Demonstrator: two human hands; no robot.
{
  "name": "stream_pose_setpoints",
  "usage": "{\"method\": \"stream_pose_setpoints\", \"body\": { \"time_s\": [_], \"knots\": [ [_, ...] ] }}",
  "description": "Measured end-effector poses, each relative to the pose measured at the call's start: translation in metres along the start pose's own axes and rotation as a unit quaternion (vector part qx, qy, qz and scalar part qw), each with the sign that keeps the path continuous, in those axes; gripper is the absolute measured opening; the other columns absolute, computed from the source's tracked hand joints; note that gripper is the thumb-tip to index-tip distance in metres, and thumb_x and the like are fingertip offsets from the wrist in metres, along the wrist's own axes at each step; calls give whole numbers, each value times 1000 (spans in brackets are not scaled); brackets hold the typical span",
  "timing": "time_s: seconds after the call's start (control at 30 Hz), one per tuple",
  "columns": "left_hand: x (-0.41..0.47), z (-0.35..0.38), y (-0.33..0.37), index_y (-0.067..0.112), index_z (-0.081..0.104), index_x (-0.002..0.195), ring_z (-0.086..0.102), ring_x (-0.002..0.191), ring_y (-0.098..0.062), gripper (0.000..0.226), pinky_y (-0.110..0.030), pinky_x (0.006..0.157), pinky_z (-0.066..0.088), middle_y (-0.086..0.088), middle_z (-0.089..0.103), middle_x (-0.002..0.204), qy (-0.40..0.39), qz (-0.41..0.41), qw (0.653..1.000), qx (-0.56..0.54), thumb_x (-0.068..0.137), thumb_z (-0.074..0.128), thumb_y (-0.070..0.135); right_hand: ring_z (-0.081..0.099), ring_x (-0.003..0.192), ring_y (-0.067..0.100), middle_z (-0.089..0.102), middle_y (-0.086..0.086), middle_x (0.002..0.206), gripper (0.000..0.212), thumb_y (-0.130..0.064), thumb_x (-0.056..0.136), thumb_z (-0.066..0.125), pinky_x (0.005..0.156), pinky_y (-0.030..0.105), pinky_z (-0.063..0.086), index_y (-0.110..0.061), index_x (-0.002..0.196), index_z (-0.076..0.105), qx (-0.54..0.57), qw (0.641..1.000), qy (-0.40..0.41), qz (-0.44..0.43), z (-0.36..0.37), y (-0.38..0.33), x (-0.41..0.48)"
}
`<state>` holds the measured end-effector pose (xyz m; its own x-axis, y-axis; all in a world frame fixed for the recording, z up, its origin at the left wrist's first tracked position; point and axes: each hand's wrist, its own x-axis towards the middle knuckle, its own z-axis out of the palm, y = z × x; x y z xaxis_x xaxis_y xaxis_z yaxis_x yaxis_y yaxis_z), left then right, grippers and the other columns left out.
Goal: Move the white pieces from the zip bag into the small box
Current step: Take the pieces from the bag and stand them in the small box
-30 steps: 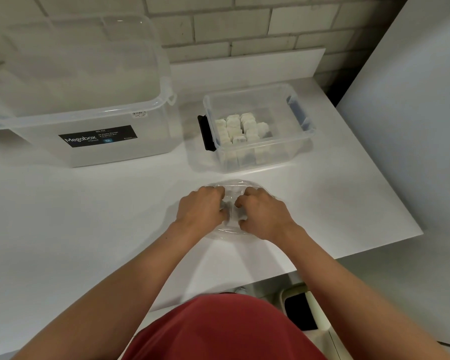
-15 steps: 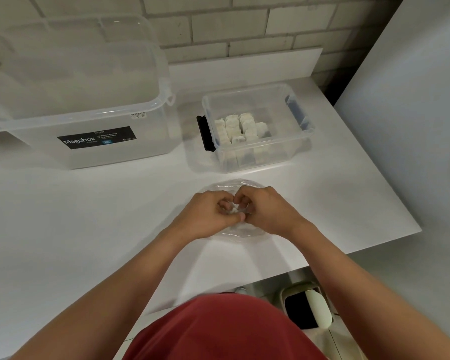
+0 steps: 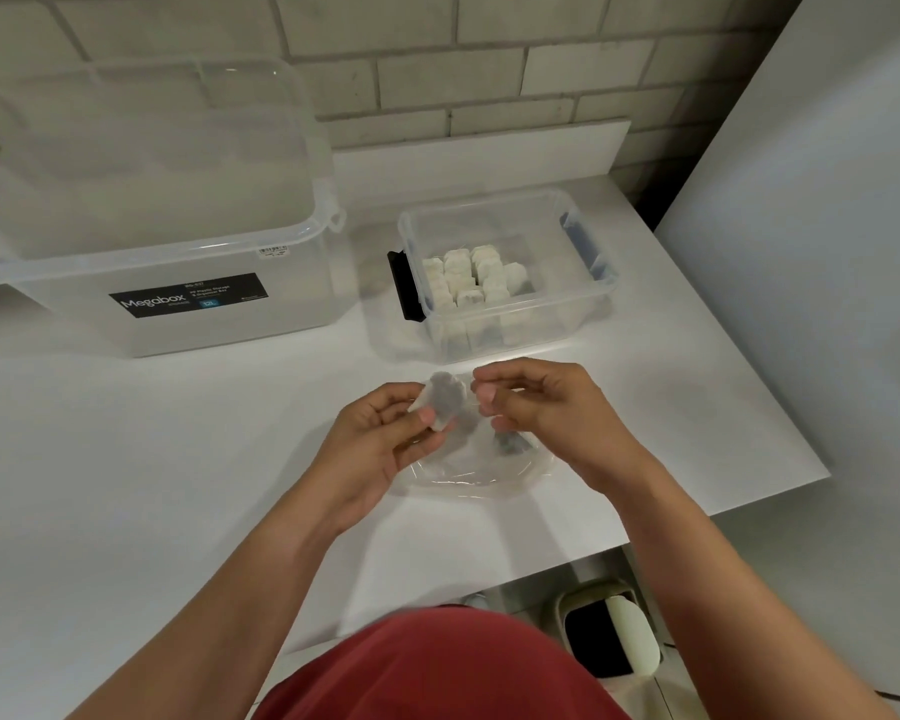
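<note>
A clear zip bag [image 3: 468, 472] lies crumpled on the white table in front of me, with a greyish piece [image 3: 510, 443] still inside it. My left hand [image 3: 380, 444] is shut on a white piece [image 3: 440, 402], held up just above the bag. My right hand [image 3: 546, 413] is beside it, thumb and forefinger pinched on the bag's thin film. Just behind my hands stands the small clear box [image 3: 591, 298] with dark latches. Several white pieces [image 3: 471, 278] are packed in its left half.
A large clear Megabox tub [image 3: 152, 252] stands at the back left against the brick wall. The table's right edge runs diagonally beside a grey panel [image 3: 811, 252]. A waste bin [image 3: 611, 636] sits on the floor below the front edge.
Both hands rose off the bag and drew apart. My left hand now holds a white piece up in the open, where before both fists pressed together on the bag.
</note>
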<state>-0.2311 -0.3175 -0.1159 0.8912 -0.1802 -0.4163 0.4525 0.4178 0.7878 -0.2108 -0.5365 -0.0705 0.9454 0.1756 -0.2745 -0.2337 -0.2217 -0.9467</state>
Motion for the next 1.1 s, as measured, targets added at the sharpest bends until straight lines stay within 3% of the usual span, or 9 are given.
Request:
{"method": "stream_pose_setpoints", "body": {
  "time_s": [0.1,0.27,0.53,0.67,0.8,0.87,0.93,1.0,1.1],
  "knots": [
    [-3,12,-3,3,67,116,65,121,-41,28,-33,91,60,-24,69,123,-15,14,999,-45,88,67,1,77,91,26,80,6,96,16,-14,90,80,90,41,63,-15,105,81,16,999,3,-40,3,-14,-3],
    [-4,26,-6,-1,64,124,69,116,-36,31,-33,91,59,-21,71,117,-47,32,997,-45,93,62,-3,78,84,14,80,-6,91,10,-23,92,77,87,41,62,-19,101,81,-109,989,-6,-97,-1,-32,-9],
    [-4,41,9,2,65,117,70,112,-40,27,-36,87,60,-24,70,118,-51,51,996,-61,90,66,1,69,81,-1,76,-17,88,9,-22,96,72,74,8,48,-26,96,81,-278,938,62,-199,-6,-47,-14],
    [-3,50,32,9,70,113,73,107,-34,24,-40,85,62,-18,73,114,-41,123,990,53,89,71,4,71,75,1,73,-17,79,8,-21,97,71,72,13,52,-25,94,78,-320,910,112,-237,-29,-77,-9],
    [16,52,64,27,75,101,69,92,-7,14,-30,75,60,10,73,99,128,294,897,304,91,75,18,72,78,0,76,-14,81,9,-24,98,69,74,14,54,-26,100,78,-303,904,192,-233,-72,-111,18],
    [33,49,77,33,73,113,62,105,-2,24,-23,84,54,19,65,117,139,338,812,454,89,77,36,71,82,4,78,-10,91,13,-24,97,69,80,21,56,-22,104,80,-357,885,190,-231,-88,-117,44],
    [49,43,85,37,65,130,49,128,-5,51,-23,98,43,18,50,142,96,300,746,587,83,75,56,72,86,10,79,-4,98,16,-20,97,68,87,29,57,-17,106,80,-418,862,176,-226,-93,-114,75],
    [61,36,87,37,60,137,42,137,-7,65,-25,103,39,17,40,153,65,246,722,644,80,72,66,71,94,18,79,0,105,19,-15,98,65,90,34,57,-15,108,80,-470,851,136,-191,-95,-103,110],
    [72,23,84,33,70,125,54,129,-10,50,-27,102,43,14,49,148,54,248,703,665,84,71,60,68,99,26,76,5,111,23,-14,97,58,87,33,55,-19,106,78,-559,821,46,-101,-93,-82,161]
  ]
}}
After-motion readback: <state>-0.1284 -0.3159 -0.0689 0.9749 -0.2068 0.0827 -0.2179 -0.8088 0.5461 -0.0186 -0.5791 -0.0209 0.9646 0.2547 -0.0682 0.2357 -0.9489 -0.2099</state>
